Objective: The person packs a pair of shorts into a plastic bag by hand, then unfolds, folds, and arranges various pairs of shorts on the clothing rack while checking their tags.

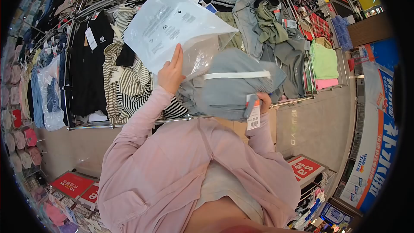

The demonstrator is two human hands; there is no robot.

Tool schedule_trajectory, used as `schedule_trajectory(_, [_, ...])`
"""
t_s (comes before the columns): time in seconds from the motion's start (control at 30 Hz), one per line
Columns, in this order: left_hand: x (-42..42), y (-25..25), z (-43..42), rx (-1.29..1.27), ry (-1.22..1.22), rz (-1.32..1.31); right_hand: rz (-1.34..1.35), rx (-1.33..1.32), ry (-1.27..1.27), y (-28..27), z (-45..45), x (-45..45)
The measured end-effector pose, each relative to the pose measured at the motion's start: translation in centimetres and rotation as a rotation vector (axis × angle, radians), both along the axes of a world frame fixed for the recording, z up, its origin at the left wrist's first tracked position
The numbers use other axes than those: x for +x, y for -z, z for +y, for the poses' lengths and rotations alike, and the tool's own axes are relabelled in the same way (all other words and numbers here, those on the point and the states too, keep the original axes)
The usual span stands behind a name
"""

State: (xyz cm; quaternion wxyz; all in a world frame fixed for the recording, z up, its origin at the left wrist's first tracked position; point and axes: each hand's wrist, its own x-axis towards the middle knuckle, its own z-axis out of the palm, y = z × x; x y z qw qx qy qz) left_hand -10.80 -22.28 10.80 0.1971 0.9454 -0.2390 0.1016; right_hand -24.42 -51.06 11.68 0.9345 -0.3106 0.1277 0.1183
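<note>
My left hand (pixel 170 75) is at the lower edge of a clear-and-white plastic garment bag (pixel 166 26) with printed text. Two of its fingers stretch up along the bag, and the plastic appears pinched by the thumb. At the right, my right hand (pixel 264 100) grips the side of a folded grey-blue garment (pixel 235 92) with a white strip (pixel 237 75) across it. A price tag (pixel 253 118) hangs from the garment near that hand. The garment's upper left lies against the bag's see-through part; whether any of it is inside, I cannot tell.
A metal-railed display bin (pixel 129 124) spans the front, holding black clothes (pixel 90 69), striped clothes (pixel 129 82) and grey-green trousers (pixel 248 21). Green folded clothes (pixel 324 60) lie at the right. Red signs (pixel 71 184) stand low beside me. A large banner (pixel 375 146) is far right.
</note>
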Motion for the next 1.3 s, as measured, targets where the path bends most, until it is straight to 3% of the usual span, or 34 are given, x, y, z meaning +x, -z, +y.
schedule_trajectory(0.1, [0.0,-0.4,-0.4,0.169,0.009,-0.081,-0.103,0.175,-0.008,4.7,2.6,2.6])
schedule_trajectory(0.17, [-0.5,0.1,0.1,-0.255,0.065,0.224,0.066,0.209,0.083,4.8,5.3,4.7])
schedule_trajectory(0.2, [-0.7,-0.1,0.3,-0.251,0.067,0.217,0.115,0.316,0.006,7.8,4.9,6.2])
schedule_trajectory(0.23, [-1.0,-0.4,0.3,-0.164,0.074,0.143,0.165,0.421,-0.073,7.8,5.7,7.6])
schedule_trajectory(0.27, [-1.2,-0.8,0.4,-0.076,0.078,0.069,0.052,0.607,-0.087,7.3,6.6,7.6])
schedule_trajectory(0.3, [-1.5,-1.2,0.5,-0.071,0.076,0.062,0.045,0.610,-0.092,7.3,7.1,8.1])
schedule_trajectory(0.37, [-2.4,-2.1,0.7,0.041,0.103,0.154,0.044,0.460,0.056,7.2,7.7,9.3])
schedule_trajectory(0.43, [-3.0,-2.5,0.1,-0.028,0.138,0.156,-0.012,0.475,0.018,7.1,8.2,10.6])
schedule_trajectory(0.5, [-3.2,-2.2,-0.7,0.121,0.187,-0.086,0.110,0.388,0.164,7.2,9.3,12.2])
schedule_trajectory(0.53, [-2.6,-1.9,-1.1,0.086,0.197,-0.241,0.085,0.383,0.108,7.0,9.9,12.5])
schedule_trajectory(0.63, [-2.3,-2.4,-2.0,0.230,0.156,-0.301,-0.150,0.448,0.102,6.6,12.5,12.5])
schedule_trajectory(0.77, [-4.3,-3.7,-2.8,0.182,0.160,-0.306,0.123,0.258,0.282,6.3,13.7,14.0])
schedule_trajectory(0.83, [-5.1,-3.3,-2.8,0.130,0.187,-0.356,-0.021,0.366,0.188,7.8,12.7,14.6])
schedule_trajectory(0.9, [-5.9,-3.3,-2.5,0.080,0.167,-0.293,-0.542,-0.325,0.225,7.5,12.4,14.8])
schedule_trajectory(0.93, [-6.1,-3.4,-2.3,0.028,0.146,-0.234,-0.068,0.321,0.204,5.4,12.4,15.4])
schedule_trajectory(0.97, [-5.9,-3.6,-2.2,0.029,0.145,-0.233,-0.067,0.322,0.204,5.7,12.8,15.5])
schedule_trajectory(1.03, [-5.5,-4.0,-2.1,-0.090,0.043,-0.019,0.056,-0.141,0.357,7.3,13.6,15.8])
schedule_trajectory(1.13, [-5.6,-0.7,-3.4,0.108,0.094,-0.038,0.214,-0.011,0.316,9.3,13.8,14.8])
schedule_trajectory(1.27, [-6.1,-0.9,-5.8,0.041,0.373,0.034,-0.085,-0.142,0.265,2.8,10.6,15.0])
schedule_trajectory(1.3, [-5.3,-2.1,-6.2,-0.120,0.499,-0.030,-0.218,-0.227,0.251,-0.1,9.9,15.7])
